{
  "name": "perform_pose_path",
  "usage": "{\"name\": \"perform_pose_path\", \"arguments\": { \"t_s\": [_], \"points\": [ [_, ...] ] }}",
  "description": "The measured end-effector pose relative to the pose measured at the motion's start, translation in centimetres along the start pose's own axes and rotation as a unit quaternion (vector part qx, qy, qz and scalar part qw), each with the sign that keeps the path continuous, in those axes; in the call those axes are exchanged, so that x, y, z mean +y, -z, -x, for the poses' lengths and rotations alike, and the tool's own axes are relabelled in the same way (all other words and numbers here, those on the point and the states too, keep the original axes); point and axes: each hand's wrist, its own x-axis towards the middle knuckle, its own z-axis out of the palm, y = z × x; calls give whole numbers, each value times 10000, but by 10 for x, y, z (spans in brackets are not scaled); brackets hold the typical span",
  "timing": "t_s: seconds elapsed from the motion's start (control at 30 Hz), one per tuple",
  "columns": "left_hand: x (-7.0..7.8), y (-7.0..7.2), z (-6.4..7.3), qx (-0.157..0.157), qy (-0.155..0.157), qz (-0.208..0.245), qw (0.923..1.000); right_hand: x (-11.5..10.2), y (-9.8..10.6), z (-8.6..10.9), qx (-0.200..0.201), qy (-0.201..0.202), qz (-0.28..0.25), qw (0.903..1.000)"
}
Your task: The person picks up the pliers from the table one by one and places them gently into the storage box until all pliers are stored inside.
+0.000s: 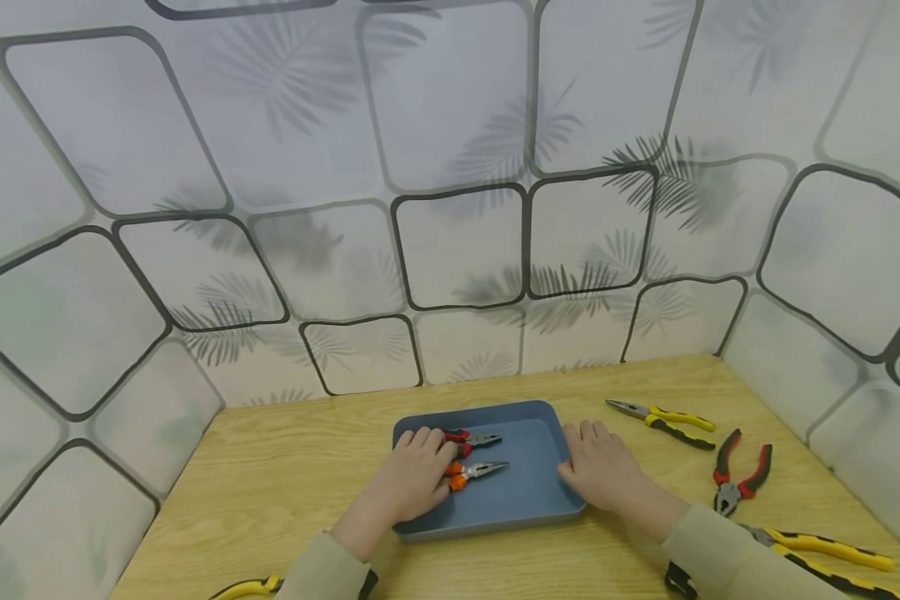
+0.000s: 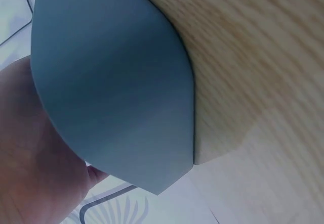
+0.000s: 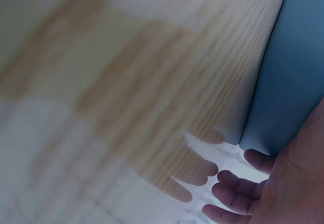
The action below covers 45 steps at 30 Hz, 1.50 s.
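A blue-grey tray [image 1: 536,479] stands on the wooden table. Inside it lie red-and-black pliers [image 1: 483,438] and orange-handled needle-nose pliers [image 1: 487,469], their jaws facing right. My left hand [image 1: 416,471] reaches over the tray's left side and covers most of both handles. Whether its fingers grip the handles is hidden; the left wrist view shows only the palm side above the tray's outer wall. At the right side, my right hand [image 1: 603,467] holds the tray's rim, thumb on the inner side and fingers [image 3: 235,198] along the outside.
Right of the tray lie yellow-and-black needle-nose pliers [image 1: 663,421], red-and-black pliers [image 1: 735,483] with spread handles, and another yellow-handled pair [image 1: 825,550] partly behind the right sleeve. A yellow handle [image 1: 247,588] shows at the front left. Patterned wall covering [image 1: 465,250] surrounds the table's back and sides.
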Motion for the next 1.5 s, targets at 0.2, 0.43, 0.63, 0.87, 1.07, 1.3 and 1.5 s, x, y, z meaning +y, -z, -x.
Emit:
{"name": "perform_pose_path", "arguments": {
  "t_s": [0.2, 0.43, 0.63, 0.87, 1.07, 1.3, 1.5],
  "points": [
    [0, 1, 3, 89, 34, -26, 10000, -1, 1, 0, 27, 10, 16, 10000],
    [-3, 1, 10, 246, 4, 30, 9997, -1, 2, 0, -26, -24, 33, 10000],
    [-6, 4, 16, 253, 80, 146, 9995, -2, 3, 0, -10, -21, -7, 10000],
    [-9, 7, 21, 373, 125, 165, 9991, 0, -1, 0, -5, -28, 8, 10000],
    [-13, 8, 27, 336, 196, 282, 9988, 0, -1, -1, -36, -39, 35, 10000],
    [-17, 8, 35, 162, 334, 435, 9984, -1, 3, -1, -3, -14, -34, 10000],
    [-21, 6, 41, 206, 449, 463, 9977, -1, 2, 0, -19, -18, -62, 10000]
  ]
}}
